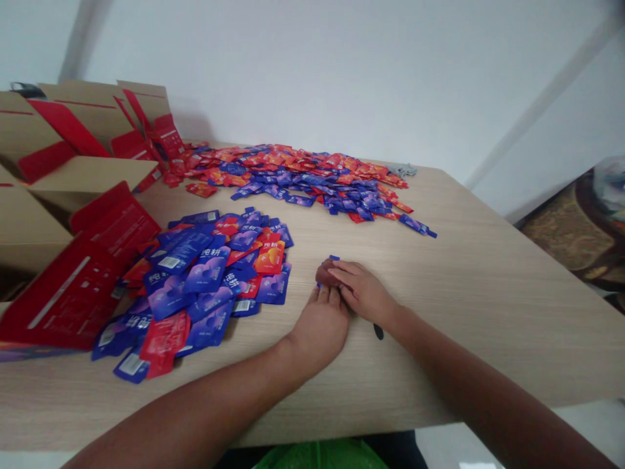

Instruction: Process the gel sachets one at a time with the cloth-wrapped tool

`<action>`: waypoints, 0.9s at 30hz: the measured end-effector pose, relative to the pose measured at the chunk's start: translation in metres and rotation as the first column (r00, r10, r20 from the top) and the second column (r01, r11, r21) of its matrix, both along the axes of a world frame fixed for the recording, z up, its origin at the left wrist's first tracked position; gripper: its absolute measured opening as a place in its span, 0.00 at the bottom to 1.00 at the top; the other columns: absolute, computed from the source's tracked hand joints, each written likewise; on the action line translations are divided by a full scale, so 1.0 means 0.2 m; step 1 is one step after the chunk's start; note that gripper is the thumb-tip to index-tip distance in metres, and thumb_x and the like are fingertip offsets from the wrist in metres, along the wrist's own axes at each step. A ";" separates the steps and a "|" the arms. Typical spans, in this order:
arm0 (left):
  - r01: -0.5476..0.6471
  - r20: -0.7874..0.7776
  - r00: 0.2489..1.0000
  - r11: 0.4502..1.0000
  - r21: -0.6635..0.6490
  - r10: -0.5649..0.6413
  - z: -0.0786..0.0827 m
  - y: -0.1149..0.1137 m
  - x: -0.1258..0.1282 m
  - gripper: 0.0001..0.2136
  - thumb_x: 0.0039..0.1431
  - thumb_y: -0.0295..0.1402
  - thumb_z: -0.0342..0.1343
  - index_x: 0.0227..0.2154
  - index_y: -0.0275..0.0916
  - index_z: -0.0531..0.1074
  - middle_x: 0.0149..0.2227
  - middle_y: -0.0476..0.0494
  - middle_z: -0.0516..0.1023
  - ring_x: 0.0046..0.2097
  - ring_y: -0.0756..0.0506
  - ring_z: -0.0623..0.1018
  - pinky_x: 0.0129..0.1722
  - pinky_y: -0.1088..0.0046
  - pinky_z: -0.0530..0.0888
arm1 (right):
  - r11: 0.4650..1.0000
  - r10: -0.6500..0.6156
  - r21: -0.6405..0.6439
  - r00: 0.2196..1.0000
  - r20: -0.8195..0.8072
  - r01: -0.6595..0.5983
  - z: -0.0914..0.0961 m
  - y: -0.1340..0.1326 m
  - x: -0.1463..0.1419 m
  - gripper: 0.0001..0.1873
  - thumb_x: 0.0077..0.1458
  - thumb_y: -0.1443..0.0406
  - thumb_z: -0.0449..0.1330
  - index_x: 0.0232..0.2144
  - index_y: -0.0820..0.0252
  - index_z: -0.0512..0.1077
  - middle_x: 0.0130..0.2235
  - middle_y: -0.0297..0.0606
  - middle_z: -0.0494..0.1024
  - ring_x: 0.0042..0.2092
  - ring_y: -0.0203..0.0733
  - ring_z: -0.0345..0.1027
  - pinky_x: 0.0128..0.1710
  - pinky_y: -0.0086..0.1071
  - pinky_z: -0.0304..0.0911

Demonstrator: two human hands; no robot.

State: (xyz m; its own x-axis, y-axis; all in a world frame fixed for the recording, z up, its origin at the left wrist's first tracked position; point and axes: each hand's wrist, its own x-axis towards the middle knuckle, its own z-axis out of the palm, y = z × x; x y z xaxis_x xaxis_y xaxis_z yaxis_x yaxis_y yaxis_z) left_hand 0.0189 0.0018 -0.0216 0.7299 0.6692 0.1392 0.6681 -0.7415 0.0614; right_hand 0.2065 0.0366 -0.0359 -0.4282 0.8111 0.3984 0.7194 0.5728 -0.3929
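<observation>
On the table in front of me lies a purple sachet [334, 258], mostly covered, with its blue-purple end poking out at the top. My right hand [364, 290] is closed over a reddish-brown rounded lump [326, 273] that rests on the sachet; its exact kind is unclear. Against the lower part of the sachet, the fingers of my left hand [325, 319] are bent and pressed together. A small black oval piece [378, 332] shows beside my right wrist, partly hidden by it. To the left is a loose pile of purple and red-orange sachets [208, 273].
A long heap of similar sachets [312, 176] runs along the wall side of the table [478, 280]. Open red and brown cartons [83, 280] stand at the left, flaps up. Grey scraps [404, 170] lie at the heap's right end. A patterned brown seat [576, 221] is beyond the right edge.
</observation>
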 end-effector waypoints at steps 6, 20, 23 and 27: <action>-0.005 -0.030 1.000 0.999 0.053 0.006 -0.03 -0.01 -0.01 0.23 0.70 0.30 0.51 0.63 0.23 0.74 0.66 0.14 0.72 0.68 0.24 0.73 0.66 0.44 0.70 | 0.999 -0.045 -0.005 0.998 0.035 0.045 -0.01 0.11 0.01 0.29 0.62 0.72 0.58 0.64 0.53 0.77 0.67 0.45 0.75 0.66 0.55 0.69 0.67 0.55 0.67; 0.000 -0.005 1.000 1.000 0.002 0.000 0.00 -0.01 -0.02 0.22 0.71 0.29 0.51 0.61 0.22 0.76 0.66 0.14 0.72 0.68 0.24 0.74 0.66 0.44 0.71 | 0.965 -0.263 0.017 0.962 0.073 0.262 -0.05 0.48 0.08 0.26 0.63 0.70 0.57 0.62 0.56 0.78 0.67 0.47 0.75 0.66 0.55 0.69 0.69 0.53 0.62; 0.015 -0.018 1.000 1.000 0.017 -0.015 0.00 -0.01 -0.02 0.22 0.72 0.31 0.51 0.60 0.21 0.76 0.65 0.13 0.72 0.66 0.23 0.74 0.64 0.44 0.72 | 0.953 -0.303 -0.015 0.953 0.012 0.303 -0.04 0.56 0.10 0.27 0.60 0.72 0.58 0.60 0.57 0.79 0.64 0.46 0.78 0.63 0.53 0.72 0.68 0.50 0.64; 0.024 -0.029 0.999 0.999 0.034 -0.023 0.01 0.00 -0.02 0.21 0.72 0.33 0.51 0.58 0.20 0.78 0.63 0.12 0.74 0.64 0.23 0.76 0.62 0.45 0.74 | 0.948 -0.306 -0.160 0.929 -0.209 0.276 0.03 0.59 0.12 0.27 0.55 0.74 0.58 0.55 0.58 0.82 0.55 0.42 0.85 0.55 0.48 0.79 0.61 0.44 0.71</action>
